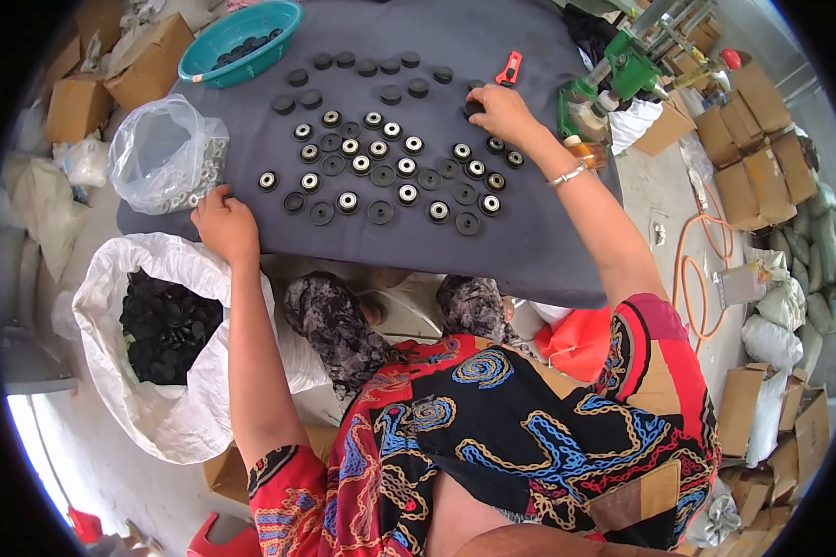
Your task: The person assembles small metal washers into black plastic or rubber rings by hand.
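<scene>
My right hand (505,115) reaches over the far right of the table, its fingers closed on a round black plastic cap (474,109) that they partly cover. At the table's front left edge, my left hand (226,226) rests against a clear plastic bag (163,139) holding small metal ring-shaped bearings (212,162). Its thumb and fingers look apart, with some fingertips hidden. Between the hands lie several black plastic wheels with bearings in their centres (347,201) and open black discs without bearings (380,213). Behind them are rows of plain black caps (367,69).
A teal basin (288,37) with black pieces stands at the far left. Below my left arm, a white sack (102,288) holds many black discs. A red-handled tool (509,69) lies beyond my right hand, near a green hand press (627,70). Cardboard boxes (743,130) line the right.
</scene>
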The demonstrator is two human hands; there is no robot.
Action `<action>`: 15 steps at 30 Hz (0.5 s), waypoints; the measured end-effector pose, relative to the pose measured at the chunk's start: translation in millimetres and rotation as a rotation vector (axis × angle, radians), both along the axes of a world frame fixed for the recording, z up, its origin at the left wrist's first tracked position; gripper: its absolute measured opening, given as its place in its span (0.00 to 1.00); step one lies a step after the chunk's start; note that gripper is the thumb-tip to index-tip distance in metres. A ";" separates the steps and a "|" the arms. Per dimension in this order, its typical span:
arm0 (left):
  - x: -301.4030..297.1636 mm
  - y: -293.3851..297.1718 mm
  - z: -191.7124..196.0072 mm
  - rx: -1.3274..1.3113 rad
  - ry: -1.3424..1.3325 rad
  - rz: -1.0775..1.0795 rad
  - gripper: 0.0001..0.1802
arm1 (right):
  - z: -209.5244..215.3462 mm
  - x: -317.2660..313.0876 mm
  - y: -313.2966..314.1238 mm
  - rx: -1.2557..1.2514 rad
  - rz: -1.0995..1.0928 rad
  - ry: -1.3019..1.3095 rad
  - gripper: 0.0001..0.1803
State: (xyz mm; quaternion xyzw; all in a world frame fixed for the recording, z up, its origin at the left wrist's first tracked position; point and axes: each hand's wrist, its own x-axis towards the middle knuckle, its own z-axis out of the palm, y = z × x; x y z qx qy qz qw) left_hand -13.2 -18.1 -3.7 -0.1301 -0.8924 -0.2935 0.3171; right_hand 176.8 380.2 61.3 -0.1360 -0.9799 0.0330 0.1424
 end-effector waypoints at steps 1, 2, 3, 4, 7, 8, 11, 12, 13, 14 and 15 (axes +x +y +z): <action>-0.7 0.1 -1.5 -0.001 0.003 0.001 0.11 | -0.9 1.3 -3.3 0.142 0.013 0.028 0.18; -0.3 -1.0 -1.5 -0.001 0.004 0.008 0.11 | 3.7 4.2 -12.4 0.142 0.020 0.029 0.18; -0.5 -1.4 -1.9 0.002 0.008 0.004 0.11 | 8.0 9.3 -21.0 0.062 0.048 0.003 0.18; 1.1 -3.1 -2.4 0.003 0.010 -0.002 0.11 | 14.4 17.0 -33.2 -0.018 0.073 -0.026 0.18; 3.3 -4.0 0.0 0.008 -0.017 -0.003 0.11 | 19.0 30.2 -56.8 -0.174 0.145 -0.149 0.17; 3.9 -3.5 0.1 0.006 -0.019 -0.005 0.11 | 18.4 31.4 -60.0 -0.211 0.179 -0.223 0.17; 1.2 1.6 0.0 0.017 -0.012 -0.013 0.11 | 10.7 26.7 -54.0 -0.173 0.189 -0.212 0.14; -0.3 5.3 0.0 0.008 -0.015 -0.005 0.11 | 9.2 23.5 -50.2 -0.139 0.195 -0.197 0.13; -0.6 9.2 -0.2 -0.001 -0.020 0.001 0.11 | 6.4 19.4 -45.3 -0.139 0.189 -0.195 0.13; -1.7 14.3 0.5 0.001 -0.017 -0.006 0.11 | 5.3 13.4 -39.1 -0.088 0.185 -0.151 0.13; -3.6 20.6 2.2 0.005 -0.006 -0.009 0.11 | 5.7 9.9 -32.0 -0.034 0.181 -0.106 0.12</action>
